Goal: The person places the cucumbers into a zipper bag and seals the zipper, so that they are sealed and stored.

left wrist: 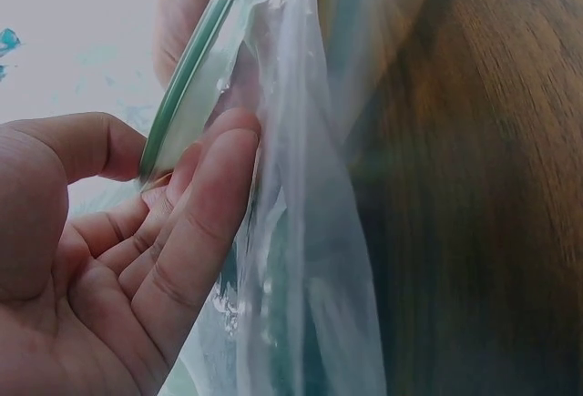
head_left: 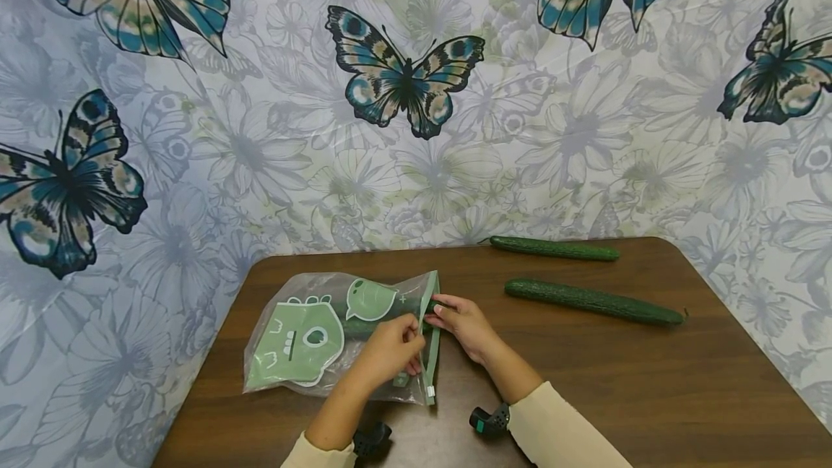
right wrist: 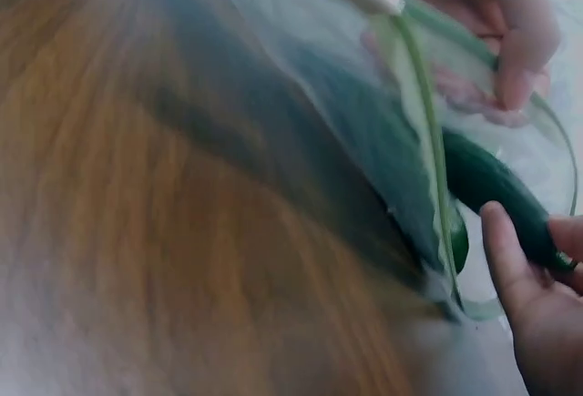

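Observation:
A clear zip bag (head_left: 273, 287) printed with green cartoon figures lies on the table, its mouth to the right. My left hand (head_left: 388, 349) pinches the green zip edge (left wrist: 185, 77) of the mouth between thumb and fingers. At the opening, my right hand (head_left: 469, 325) grips the end of a dark green cucumber (right wrist: 496, 187), most of which is inside the bag. Beside it, the end of another cucumber (right wrist: 459, 243) shows in the mouth. A white slider (head_left: 430, 391) sits at the near end of the zip.
Two more cucumbers lie right of the bag: one (head_left: 555, 248) by the table's back edge, a longer one (head_left: 594, 301) in front of it. Behind the brown wooden table (head_left: 585, 374) hangs a butterfly-print cloth (head_left: 403, 186). Dark devices are strapped at both wrists.

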`<state>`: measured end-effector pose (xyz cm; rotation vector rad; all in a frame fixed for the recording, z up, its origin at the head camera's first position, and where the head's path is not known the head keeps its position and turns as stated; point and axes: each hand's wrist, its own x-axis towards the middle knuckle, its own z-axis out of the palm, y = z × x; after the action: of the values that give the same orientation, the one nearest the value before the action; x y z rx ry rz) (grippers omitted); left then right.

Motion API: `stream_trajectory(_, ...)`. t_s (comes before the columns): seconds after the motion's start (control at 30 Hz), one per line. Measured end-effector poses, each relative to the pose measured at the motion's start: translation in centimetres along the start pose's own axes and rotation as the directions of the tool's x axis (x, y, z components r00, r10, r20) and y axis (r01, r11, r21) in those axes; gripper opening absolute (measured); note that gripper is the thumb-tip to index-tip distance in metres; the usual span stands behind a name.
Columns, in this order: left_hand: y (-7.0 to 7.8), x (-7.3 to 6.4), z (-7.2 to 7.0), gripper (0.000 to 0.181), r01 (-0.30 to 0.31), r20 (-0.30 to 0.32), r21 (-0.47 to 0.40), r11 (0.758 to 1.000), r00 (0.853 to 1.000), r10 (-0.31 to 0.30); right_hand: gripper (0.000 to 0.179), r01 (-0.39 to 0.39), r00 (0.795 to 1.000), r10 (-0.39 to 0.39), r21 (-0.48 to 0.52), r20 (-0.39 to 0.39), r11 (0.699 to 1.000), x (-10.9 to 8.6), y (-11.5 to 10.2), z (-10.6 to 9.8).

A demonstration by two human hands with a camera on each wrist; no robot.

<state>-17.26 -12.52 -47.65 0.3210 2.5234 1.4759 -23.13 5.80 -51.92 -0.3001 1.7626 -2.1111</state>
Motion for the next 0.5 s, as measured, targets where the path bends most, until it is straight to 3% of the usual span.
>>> stream_trajectory(0.23, -0.1, 0.0, 0.0, 0.004, 0.005, 0.001, 0.007, 1.0, 1.0, -0.005, 0.04, 0.018, 1.0, -0.018, -0.012, -0.012, 1.0, 0.4, 0.6, -0.1)
stream_trajectory(0.5, -0.2, 0.1, 0.1, 0.004, 0.01, 0.006, 0.013, 1.0, 1.0, -0.01, 0.04, 0.017, 0.994, -0.022, -0.049, -0.108, 0.999, 1.1, 1.1, 0.1)
